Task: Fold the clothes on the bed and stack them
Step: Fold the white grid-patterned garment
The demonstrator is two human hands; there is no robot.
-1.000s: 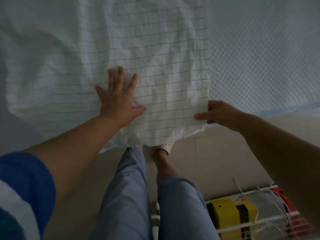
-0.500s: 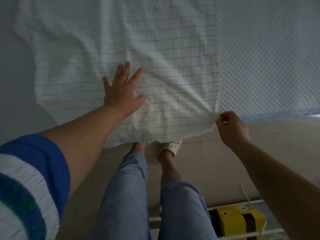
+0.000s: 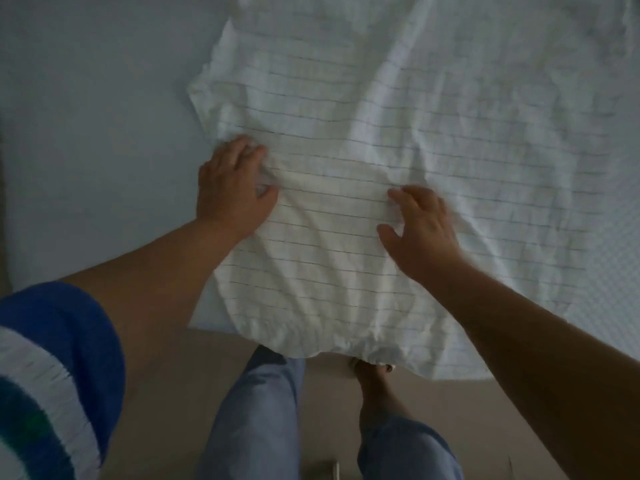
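Biggest risk I can see here is the white checked garment (image 3: 398,140) sliding off the bed (image 3: 86,116), since its near hem already hangs over the mattress edge above the floor (image 3: 166,362), right in front of the person's jeans (image 3: 256,420). Any tug toward the body would probably drag more cloth over that edge. Second worry: it's pretty crumpled, with ridges running through the middle and a bunched-up bit along the left side, so folding now would likely lock the creases in and give a lopsided piece that stacks badly. The left hand (image 3: 232,192) sits on the garment's left edge with fingers curled into the bunched cloth, looks like it's gripping a bit of it. The right hand (image 3: 420,226) rests on the fabric near the middle, fingers spread and loosely bent, holding nothing as far as I can tell. As for orientation, the garment lies spread on the bed with its long axis running roughly from the near hem away toward the top right, so slightly skewed to the bed edge. Can't tell which end is the neck, the far part runs out of view.
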